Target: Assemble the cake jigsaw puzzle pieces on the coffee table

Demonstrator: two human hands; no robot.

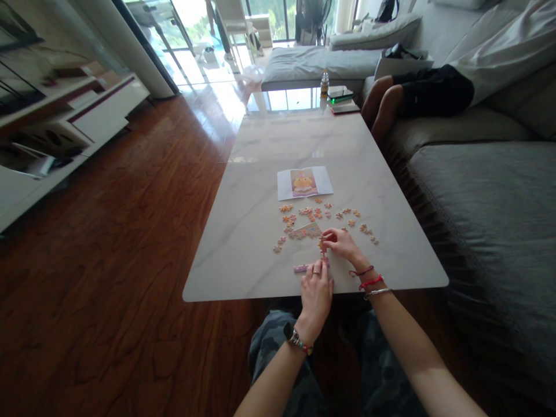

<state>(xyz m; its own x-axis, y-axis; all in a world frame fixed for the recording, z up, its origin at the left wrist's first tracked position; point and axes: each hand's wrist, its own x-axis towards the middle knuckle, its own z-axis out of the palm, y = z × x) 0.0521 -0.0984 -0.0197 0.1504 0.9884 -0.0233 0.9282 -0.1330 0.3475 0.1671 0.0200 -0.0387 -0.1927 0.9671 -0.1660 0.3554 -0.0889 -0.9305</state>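
Note:
My right hand (343,244) pinches a jigsaw puzzle piece (322,245) at the right end of a joined strip. Just below it, my left hand (317,289) lies with its fingers stretched out over the joined pink-purple puzzle strip (300,269), covering part of it. Joined pieces run up from the strip's right end toward my right fingertips. Beyond my hands are several loose puzzle pieces (317,213) in orange and pink, around a flat group of pale pieces (306,233). Behind them lies a creased paper sheet (284,185) with a printed picture (304,182) of a yellow figure.
All this lies on a white marbled table (243,231) with rounded near corners. A bottle (324,84) and dark flat devices (341,94) stand at its far end. A person in black shorts (438,92) sits on the grey sofa (486,185) at the right. A cabinet (104,113) is left.

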